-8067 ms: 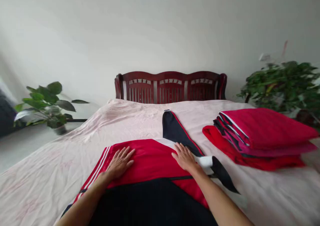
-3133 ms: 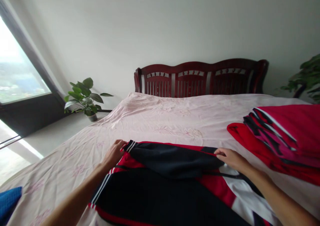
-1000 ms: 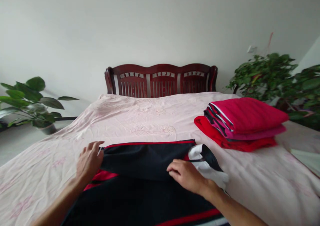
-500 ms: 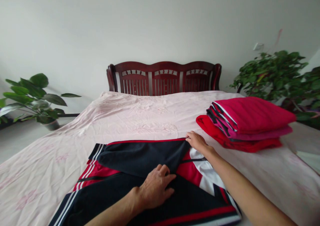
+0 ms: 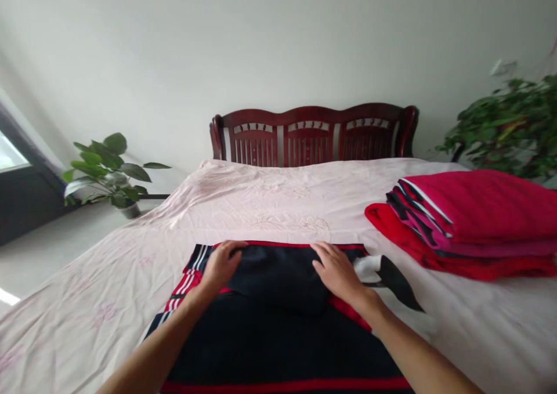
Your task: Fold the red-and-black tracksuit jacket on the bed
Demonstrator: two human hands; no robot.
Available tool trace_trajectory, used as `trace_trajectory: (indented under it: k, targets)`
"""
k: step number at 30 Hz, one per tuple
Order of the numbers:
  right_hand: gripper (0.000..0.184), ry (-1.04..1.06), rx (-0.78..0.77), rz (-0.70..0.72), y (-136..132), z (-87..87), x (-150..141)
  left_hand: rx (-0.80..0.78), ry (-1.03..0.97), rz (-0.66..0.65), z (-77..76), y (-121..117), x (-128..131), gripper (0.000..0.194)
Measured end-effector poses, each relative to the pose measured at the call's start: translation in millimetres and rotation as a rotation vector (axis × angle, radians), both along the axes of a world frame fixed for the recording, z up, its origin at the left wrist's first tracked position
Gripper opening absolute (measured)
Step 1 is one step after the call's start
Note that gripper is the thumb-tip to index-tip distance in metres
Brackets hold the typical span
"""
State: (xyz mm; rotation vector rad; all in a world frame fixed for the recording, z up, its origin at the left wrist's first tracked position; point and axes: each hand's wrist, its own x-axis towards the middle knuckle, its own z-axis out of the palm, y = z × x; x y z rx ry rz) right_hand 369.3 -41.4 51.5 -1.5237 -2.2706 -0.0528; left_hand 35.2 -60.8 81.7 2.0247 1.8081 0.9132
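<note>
A navy, red and white sports jacket lies spread on the pink bedsheet in front of me, its navy sleeves folded across the top. My left hand rests on the left part of that folded band, fingers curled over the fabric edge near the white stripes. My right hand lies flat and open on the right part of the band, fingers stretched forward. A white and navy piece of the jacket sticks out to the right of my right hand.
A stack of folded red and magenta garments sits on the bed at the right. A dark red wooden headboard stands against the wall. Potted plants stand at the left and right of the bed.
My left hand has moved from the jacket's middle up to the left of the folded navy band. My right hand has drawn back from the far right edge onto the band. The view shifted left.
</note>
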Motion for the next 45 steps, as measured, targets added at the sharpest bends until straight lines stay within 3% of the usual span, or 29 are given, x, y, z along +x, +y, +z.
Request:
trace_trajectory:
  k: [2,5,13,19,23,25,30,35,38,41,43,45]
  targets:
    - [0.051,-0.022,-0.021,0.098,-20,-3.6,-22,-0.007,0.047,0.224,-0.5,17,-41,0.039]
    - [0.055,-0.066,-0.059,0.171,-40,-10.2,-39,-0.082,0.118,0.390,-8.7,28,-82,0.041]
    - [0.056,-0.153,-0.123,0.227,-48,-34.8,-35,-0.079,0.187,0.393,-35.0,33,-106,0.036]
    - [0.056,-0.159,-0.100,0.237,-48,-38.0,-32,-0.093,0.267,0.399,-46.7,29,-112,0.033]
    - [0.056,-0.159,-0.100,0.242,-47,-37.7,-32,-0.035,0.370,0.385,-38.8,20,-101,0.039]
    - [0.055,-0.157,-0.093,0.242,-47,-37.8,-31,0.013,0.414,0.313,-35.4,17,-91,0.041]
    - [0.052,-0.132,-0.054,0.253,-47,-40.4,-24,-0.038,0.599,0.066,-49.8,9,-71,0.049]
    - [0.050,-0.057,-0.058,0.221,-44,-42.7,-7,-0.109,0.644,0.065,-59.5,7,-71,0.055]
    - [0.047,0.098,-0.062,0.139,-48,-41.5,7,-0.123,0.639,0.089,-51.0,6,-69,0.054]
    - [0.040,0.312,-0.001,-0.029,-62,-40.7,19,-0.082,0.621,0.077,-38.0,-5,-48,0.051]
    - [0.038,0.398,0.001,-0.134,-75,-41.4,24,-0.006,0.568,-0.090,-29.4,-20,-19,0.048]
    - [0.035,0.419,-0.058,-0.215,-89,-41.8,25,0.067,0.485,-0.352,-22.1,-39,22,0.046]
